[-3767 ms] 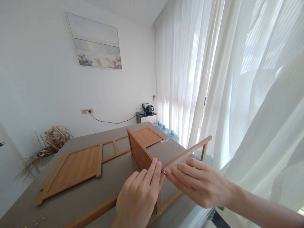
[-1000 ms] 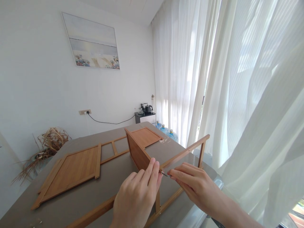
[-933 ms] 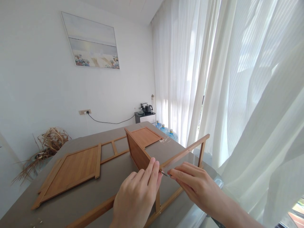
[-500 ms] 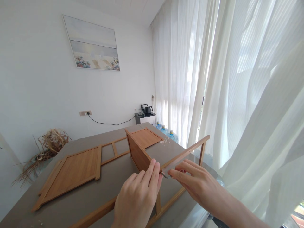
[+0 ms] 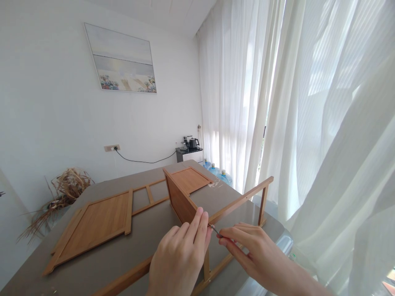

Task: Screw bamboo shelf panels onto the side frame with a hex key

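Observation:
My left hand (image 5: 180,255) is closed around the corner of a wooden frame (image 5: 242,201), where its rail meets an upright wooden panel (image 5: 180,199). The palm side is hidden from me. Between thumb and fingers, my right hand (image 5: 251,248) pinches a thin bent metal Allen key (image 5: 215,230). The key's far end meets a small fastener at the joint, just beside my left fingertips. A lower wooden rail (image 5: 216,273) of the same frame runs beneath both hands.
A second wooden panel (image 5: 101,224) lies flat at the left of the grey table (image 5: 148,242). Another panel (image 5: 190,179) rests toward the back, near torn scraps. White curtains (image 5: 293,123) hang on the right. Blue water jugs (image 5: 224,176) stand beyond the table.
My right hand has turned the Allen key's handle end and shifted slightly down, its fingers now pinching more straight. The left hand keeps its hold. The camera view has tilted slightly.

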Demonstrator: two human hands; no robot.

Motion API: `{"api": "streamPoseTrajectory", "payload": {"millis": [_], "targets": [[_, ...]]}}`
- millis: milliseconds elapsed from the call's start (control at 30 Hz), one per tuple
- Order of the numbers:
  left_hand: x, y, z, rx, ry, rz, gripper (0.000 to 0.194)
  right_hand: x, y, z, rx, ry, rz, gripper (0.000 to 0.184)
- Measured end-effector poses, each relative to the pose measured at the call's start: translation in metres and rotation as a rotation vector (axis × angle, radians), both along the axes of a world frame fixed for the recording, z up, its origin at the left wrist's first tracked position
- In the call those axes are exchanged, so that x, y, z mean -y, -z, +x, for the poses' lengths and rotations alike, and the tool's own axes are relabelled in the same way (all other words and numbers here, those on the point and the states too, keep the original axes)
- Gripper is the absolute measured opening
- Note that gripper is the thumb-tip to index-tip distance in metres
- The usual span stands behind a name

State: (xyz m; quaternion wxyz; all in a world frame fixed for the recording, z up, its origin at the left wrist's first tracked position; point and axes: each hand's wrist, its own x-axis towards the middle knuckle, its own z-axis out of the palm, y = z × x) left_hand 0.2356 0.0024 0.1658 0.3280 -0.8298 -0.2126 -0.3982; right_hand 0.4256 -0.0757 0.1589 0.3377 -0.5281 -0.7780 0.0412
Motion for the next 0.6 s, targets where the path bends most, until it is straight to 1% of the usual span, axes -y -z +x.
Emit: {"api": "streamPoseTrajectory", "payload": {"millis": [167,267,367,500,600], "targets": [[0.0,0.0,-0.001,-0.021,0.003,0.005,0.027,-0.001,0.013,-0.016,-0.268,-0.042,-0.129,0.02],[-0.001,0.001,-0.001,-0.019,0.001,0.007,0.027,-0.003,0.018,-0.022,-0.363,-0.058,-0.131,0.019],[-0.002,0.002,-0.001,-0.009,0.001,0.009,0.027,-0.004,0.018,-0.021,-0.335,-0.042,-0.087,0.017],[-0.001,0.003,-0.001,0.002,0.001,-0.004,0.027,-0.003,0.016,-0.016,-0.251,0.031,-0.017,0.016],[0.0,0.002,-0.001,-0.001,0.007,-0.001,0.027,-0.004,0.02,-0.016,-0.226,0.044,0.056,0.015]]}}
